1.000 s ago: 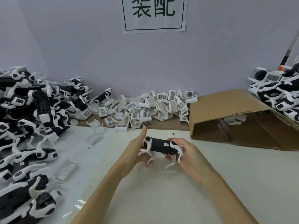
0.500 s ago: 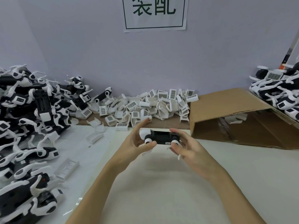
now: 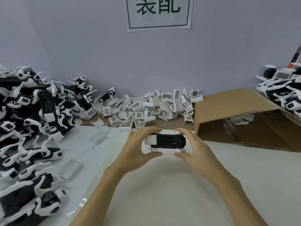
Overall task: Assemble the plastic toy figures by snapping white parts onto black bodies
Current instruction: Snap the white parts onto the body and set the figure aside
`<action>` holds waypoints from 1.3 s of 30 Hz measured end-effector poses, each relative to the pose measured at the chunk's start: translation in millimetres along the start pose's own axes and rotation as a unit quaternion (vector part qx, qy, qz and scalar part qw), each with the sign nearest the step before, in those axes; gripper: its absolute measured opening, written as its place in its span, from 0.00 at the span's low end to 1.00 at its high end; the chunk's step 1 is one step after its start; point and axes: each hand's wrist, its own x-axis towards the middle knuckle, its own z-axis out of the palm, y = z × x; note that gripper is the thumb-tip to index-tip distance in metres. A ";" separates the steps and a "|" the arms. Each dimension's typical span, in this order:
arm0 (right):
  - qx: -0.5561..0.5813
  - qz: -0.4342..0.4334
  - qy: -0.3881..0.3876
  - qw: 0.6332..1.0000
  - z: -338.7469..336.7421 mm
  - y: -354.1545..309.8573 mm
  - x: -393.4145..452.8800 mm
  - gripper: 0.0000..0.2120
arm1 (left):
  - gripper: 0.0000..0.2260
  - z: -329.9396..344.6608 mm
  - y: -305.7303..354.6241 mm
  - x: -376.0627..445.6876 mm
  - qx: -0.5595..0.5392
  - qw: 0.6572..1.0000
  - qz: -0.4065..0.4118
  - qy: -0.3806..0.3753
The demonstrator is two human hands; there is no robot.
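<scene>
Above white table [image 3: 187, 193], both hands [image 3: 138, 149] grip black toy body [image 3: 169, 141].

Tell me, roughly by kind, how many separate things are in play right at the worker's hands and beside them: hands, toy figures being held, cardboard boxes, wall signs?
Hands: 2, the left hand and the right hand
Held toy figure: 1
Cardboard box: 1
Wall sign: 1
Total: 5
The heaps of figures and white parts are too tangled to count.

**Bench layout**

Black-and-white plastic toy figure [image 3: 167, 141] sits centre, betw. left hand [image 3: 138, 147] & right hand [image 3: 193, 149]. Heap of assembled figures [image 3: 29, 121] at left; small white clip parts [image 3: 151, 108] behind, along wall; brown cardboard box [image 3: 236, 110] at right, w/ more figures [image 3: 283, 90] behind it.
</scene>
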 end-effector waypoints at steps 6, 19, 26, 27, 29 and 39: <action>-0.076 -0.085 0.012 0.993 19.3 -16.1 -3.6 0.40 | 0.30 3.1 17.7 0.4 -0.006 0.999 0.028 0.032; 0.064 -0.073 0.022 0.995 32.7 -7.3 -3.4 0.28 | 0.13 17.3 50.0 2.1 -0.218 0.971 -0.070 0.071; 0.011 -0.086 0.115 0.990 23.7 -12.1 -5.7 0.31 | 0.26 10.7 35.4 -1.8 -0.199 0.974 -0.108 0.003; 0.034 -0.078 0.109 0.990 23.9 -12.4 -6.1 0.33 | 0.26 10.2 34.0 -0.2 -0.202 0.974 -0.102 0.018; 0.093 -0.049 0.082 0.991 23.4 -13.4 -5.0 0.36 | 0.27 6.8 28.8 2.1 -0.228 0.969 -0.094 0.031; 0.046 -0.104 0.091 0.989 14.6 -13.7 -4.5 0.34 | 0.31 -8.0 -3.3 -1.7 -0.150 0.986 -0.051 0.047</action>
